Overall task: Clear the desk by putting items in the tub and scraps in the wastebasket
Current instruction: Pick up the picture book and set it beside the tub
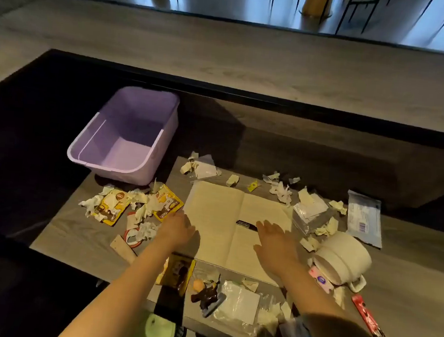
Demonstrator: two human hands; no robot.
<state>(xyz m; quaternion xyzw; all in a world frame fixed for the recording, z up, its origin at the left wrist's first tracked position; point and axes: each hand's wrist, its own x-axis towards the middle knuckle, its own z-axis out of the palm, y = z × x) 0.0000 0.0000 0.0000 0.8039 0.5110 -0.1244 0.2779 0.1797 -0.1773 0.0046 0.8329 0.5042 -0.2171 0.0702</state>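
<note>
left hand [179, 229]: palm down, fingers straight and loosely together, holds nothing; sits at the left edge of the cream sheet, can't tell if it touches or hovers
right hand [273, 240]: palm down, fingers spread wide, holds nothing; over the right half of the sheet, fingertips just beside the marker, contact can't be told
cream sheet [219, 221]: big, unfolded with a centre crease, flat in the middle of the desk
marker [246, 225]: black, lying on the sheet near the crease; label print too small to read
tub [166, 136]: lilac plastic, at the far left corner of the desk, well apart from both hands
desk [406, 286]: grey wood grain
scraps [282, 191]: crumpled pale paper bits scattered round the sheet, left, far and right
sachets [111, 208]: two yellow ones with cartoon print among the scraps left of the left hand; wording blurred
mug [342, 255]: white, tipped on its side right of the right hand
wipes pack [364, 219]: pale blue-white, barcode visible, text unreadable
red stick pack [371, 322]: near right edge, print unreadable
figurine [204, 293]: small, near edge, between the forearms
pink pack [319, 280]: touching the mug, round purple logo, unreadable
</note>
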